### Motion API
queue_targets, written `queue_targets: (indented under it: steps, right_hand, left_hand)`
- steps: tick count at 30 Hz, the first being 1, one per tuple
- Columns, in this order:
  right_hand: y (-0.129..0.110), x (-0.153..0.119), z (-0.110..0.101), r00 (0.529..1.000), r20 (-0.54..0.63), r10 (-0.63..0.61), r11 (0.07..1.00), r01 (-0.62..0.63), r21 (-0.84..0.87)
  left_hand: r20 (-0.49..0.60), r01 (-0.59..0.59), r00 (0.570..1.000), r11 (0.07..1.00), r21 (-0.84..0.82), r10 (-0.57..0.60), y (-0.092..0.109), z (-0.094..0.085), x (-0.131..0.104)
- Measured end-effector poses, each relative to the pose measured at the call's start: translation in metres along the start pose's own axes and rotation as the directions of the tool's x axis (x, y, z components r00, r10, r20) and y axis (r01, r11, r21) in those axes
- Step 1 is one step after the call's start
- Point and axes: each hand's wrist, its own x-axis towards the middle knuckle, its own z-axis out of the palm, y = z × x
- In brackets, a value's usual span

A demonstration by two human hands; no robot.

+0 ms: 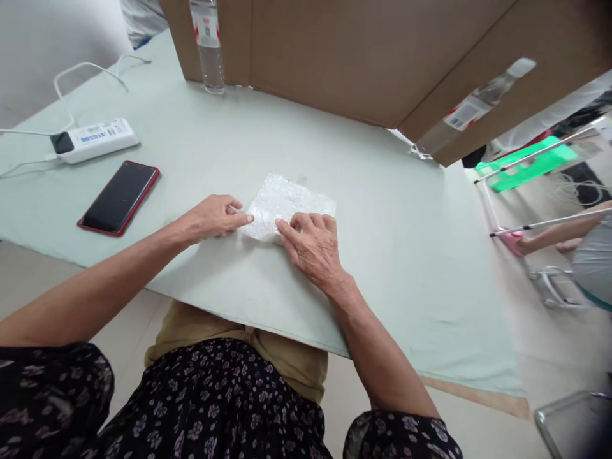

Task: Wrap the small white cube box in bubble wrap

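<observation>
Item: bubble-wrap sheet [287, 205], small, translucent white, lying flat near the middle of the pale green tabletop [382, 255], directly ahead of the seated person. It looks folded or doubled on itself; the layer count cannot be told.

Left hand [213, 218]: fingers curled, fingertips pressed on the sheet's left edge, apparently pinning that side so it does not slide. Not closed around anything.

Right hand [313, 245]: palm down, fingers narrow and bent, tips pressing the near edge, seemingly flattening or creasing it. Grips nothing.

Also on the tabletop, well apart to the left: a dark phone in a red case [119, 197], screen up, and beyond it a white power strip [95, 139] with cables, set aside out of the hands' reach.

At the far edge: a tall cardboard box [358, 57], with one clear water bottle [208, 44] upright beside it and a second bottle [473, 105] leaning against its right side.

Far right, off the tabletop: another person's arm [554, 236].
</observation>
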Motion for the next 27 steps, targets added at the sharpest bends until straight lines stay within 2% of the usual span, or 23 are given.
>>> queue_targets:
  steps: [3, 7, 12, 15, 18, 23, 27]
  right_hand:
    - [0.0, 0.001, -0.001, 1.0, -0.016, -0.025, 0.999, 0.024, -0.038]
    - [0.0, 0.002, 0.0, 0.999, -0.026, -0.041, 0.998, 0.04, -0.042]
    - [-0.001, 0.004, 0.001, 0.998, -0.027, -0.048, 0.997, 0.046, -0.063]
    - [-0.002, 0.005, 0.001, 0.999, -0.029, -0.037, 0.997, 0.035, -0.069]
    - [-0.003, 0.006, 0.001, 1.0, -0.017, -0.022, 0.998, 0.021, -0.057]
    - [-0.004, 0.006, -0.003, 1.0, 0.012, -0.01, 1.0, 0.01, -0.008]
    - [-0.001, 0.002, -0.008, 1.0, 0.0, 0.022, 0.991, -0.022, 0.135]
  left_hand:
    - [0.077, 0.101, 0.993, 0.987, -0.126, -0.092, -0.001, 0.001, -0.006]
    - [0.119, 0.066, 0.992, 0.984, -0.165, -0.047, 0.005, 0.014, 0.003]
    - [0.081, 0.114, 0.992, 0.975, -0.193, -0.1, 0.023, 0.041, 0.018]
    - [0.088, 0.035, 0.996, 0.982, -0.183, -0.019, 0.03, 0.051, 0.02]
    - [0.04, -0.009, 0.999, 0.987, -0.159, 0.016, 0.034, 0.053, 0.017]
    - [-0.031, 0.034, 0.999, 0.984, -0.175, -0.04, 0.043, 0.055, 0.01]
    - [0.023, 0.0, 1.0, 0.98, -0.198, 0.005, 0.054, 0.055, 0.005]
